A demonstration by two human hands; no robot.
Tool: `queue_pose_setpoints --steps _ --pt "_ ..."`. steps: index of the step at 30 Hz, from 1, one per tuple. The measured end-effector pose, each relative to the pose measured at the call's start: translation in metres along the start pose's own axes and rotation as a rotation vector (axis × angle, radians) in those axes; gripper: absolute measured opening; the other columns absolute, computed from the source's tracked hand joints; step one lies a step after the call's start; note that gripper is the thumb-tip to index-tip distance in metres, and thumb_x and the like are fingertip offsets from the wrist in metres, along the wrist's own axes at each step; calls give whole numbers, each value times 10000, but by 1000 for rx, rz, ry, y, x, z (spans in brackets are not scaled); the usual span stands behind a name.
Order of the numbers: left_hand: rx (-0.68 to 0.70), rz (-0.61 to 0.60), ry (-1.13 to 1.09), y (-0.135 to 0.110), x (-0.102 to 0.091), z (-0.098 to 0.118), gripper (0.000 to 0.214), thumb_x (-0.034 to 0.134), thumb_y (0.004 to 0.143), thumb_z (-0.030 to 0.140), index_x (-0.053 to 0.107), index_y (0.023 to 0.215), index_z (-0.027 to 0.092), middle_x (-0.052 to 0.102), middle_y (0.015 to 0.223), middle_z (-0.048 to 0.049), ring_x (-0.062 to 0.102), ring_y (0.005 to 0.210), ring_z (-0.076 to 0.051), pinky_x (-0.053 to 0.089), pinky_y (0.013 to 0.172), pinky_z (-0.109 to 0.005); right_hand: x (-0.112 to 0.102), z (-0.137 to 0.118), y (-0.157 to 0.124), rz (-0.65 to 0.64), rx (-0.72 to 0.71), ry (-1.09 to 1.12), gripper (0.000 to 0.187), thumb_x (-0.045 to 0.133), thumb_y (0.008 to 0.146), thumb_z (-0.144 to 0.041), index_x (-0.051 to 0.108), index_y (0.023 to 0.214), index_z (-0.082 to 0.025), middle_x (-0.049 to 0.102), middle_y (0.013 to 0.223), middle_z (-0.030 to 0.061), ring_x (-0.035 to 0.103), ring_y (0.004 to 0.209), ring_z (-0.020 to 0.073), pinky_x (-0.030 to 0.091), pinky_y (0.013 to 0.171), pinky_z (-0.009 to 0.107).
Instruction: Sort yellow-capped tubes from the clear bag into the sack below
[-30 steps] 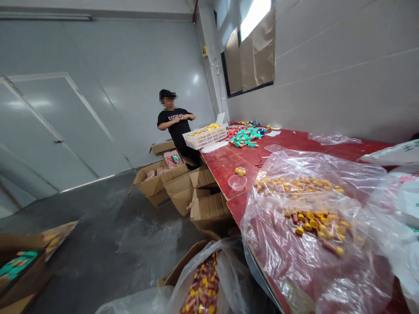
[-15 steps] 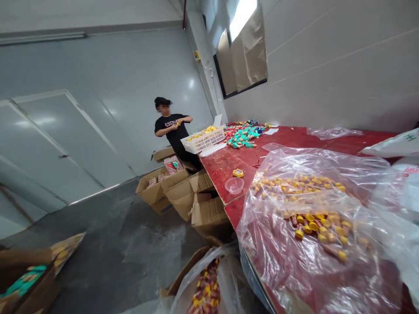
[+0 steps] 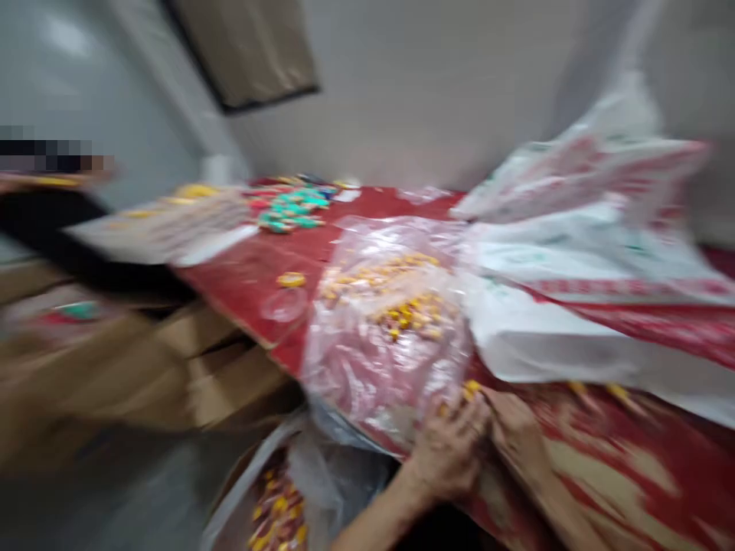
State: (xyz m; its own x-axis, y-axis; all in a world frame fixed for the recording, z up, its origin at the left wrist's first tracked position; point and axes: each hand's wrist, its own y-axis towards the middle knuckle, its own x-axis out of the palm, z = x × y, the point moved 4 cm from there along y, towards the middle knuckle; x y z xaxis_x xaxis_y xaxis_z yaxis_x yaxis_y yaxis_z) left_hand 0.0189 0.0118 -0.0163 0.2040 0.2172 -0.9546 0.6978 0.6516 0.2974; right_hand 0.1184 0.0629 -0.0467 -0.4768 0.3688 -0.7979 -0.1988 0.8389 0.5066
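The whole view is smeared by motion. My left hand (image 3: 448,451) and my right hand (image 3: 517,436) meet at the near edge of the red table (image 3: 241,275). The left fingers are curled around a small yellow-capped piece (image 3: 471,389) at the fingertips. The right hand lies against the left one, its fingertips hidden behind it. Just beyond the hands lies a clear plastic bag (image 3: 379,337) holding many yellow-capped pieces.
Large white and red sacks (image 3: 574,252) cover the table's right side. A small clear bowl (image 3: 284,304), a yellow tape roll (image 3: 291,279), green and red items (image 3: 292,208) and a white basket (image 3: 166,222) stand further back. Cardboard boxes (image 3: 189,360) sit below; a person in black (image 3: 51,229) stands left.
The camera has swung right and down, blurring everything. Both my hands have come into view at the table's near edge; they were out of sight before.
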Motion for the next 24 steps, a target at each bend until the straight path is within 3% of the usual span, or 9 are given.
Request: queue_pose_setpoints --steps 4,7,9,11,13,16,19,24 --pt "-32 103 -103 13 16 -9 513 453 875 268 455 1385 213 452 1448 -44 373 1344 -289 275 1034 -431 -60 51 -44 11 142 -106 351 344 933 -152 564 1207 -169 646 1077 79 569 997 177 457 914 326" --pt "10 142 -84 16 15 -10 504 465 854 234 495 1357 207 436 1457 -37 392 1331 -299 293 1010 -427 -100 86 -49 110 406 -343 318 370 932 -209 591 1152 -143 610 1094 122 519 1018 239 410 913 392" --pt "49 137 -49 14 13 -8 536 473 841 221 471 1377 203 424 1465 -46 395 1329 -296 309 1003 -419 -115 108 -47 57 570 -514 289 420 925 -261 608 1113 -149 578 1127 143 495 1008 268 402 864 401" --pt "51 141 -28 13 12 -7 546 478 837 216 464 1383 205 434 1459 -52 399 1328 -291 321 999 -411 -116 121 -42 -92 616 -582 277 464 913 -282 603 1114 -151 557 1167 153 479 1030 286 386 855 402" --pt "21 161 -33 13 11 -7 521 482 841 226 491 1362 205 459 1441 -49 406 1323 -289 326 997 -406 -109 125 -37 -226 568 -568 263 468 914 -250 594 1122 -150 562 1176 146 479 1064 284 368 879 391" --pt "-7 158 -52 13 11 -6 492 483 846 246 522 1334 199 470 1432 -44 409 1320 -289 321 1001 -406 -104 116 -32 -331 488 -509 235 428 930 -193 602 1081 -150 617 1078 110 538 1007 231 372 860 325" --pt "0 135 -57 14 11 -5 492 481 847 251 520 1335 196 463 1438 -48 404 1323 -289 316 1003 -408 -111 102 -29 -470 452 -460 261 380 965 -252 630 987 -179 668 952 68 611 864 174 394 732 255" --pt "41 151 -18 14 11 -7 513 485 846 228 494 1355 167 429 1460 -39 382 1336 -297 325 991 -402 -121 86 -15 -688 466 -478 263 491 882 -204 695 730 -140 697 728 128 665 723 219 384 588 254"
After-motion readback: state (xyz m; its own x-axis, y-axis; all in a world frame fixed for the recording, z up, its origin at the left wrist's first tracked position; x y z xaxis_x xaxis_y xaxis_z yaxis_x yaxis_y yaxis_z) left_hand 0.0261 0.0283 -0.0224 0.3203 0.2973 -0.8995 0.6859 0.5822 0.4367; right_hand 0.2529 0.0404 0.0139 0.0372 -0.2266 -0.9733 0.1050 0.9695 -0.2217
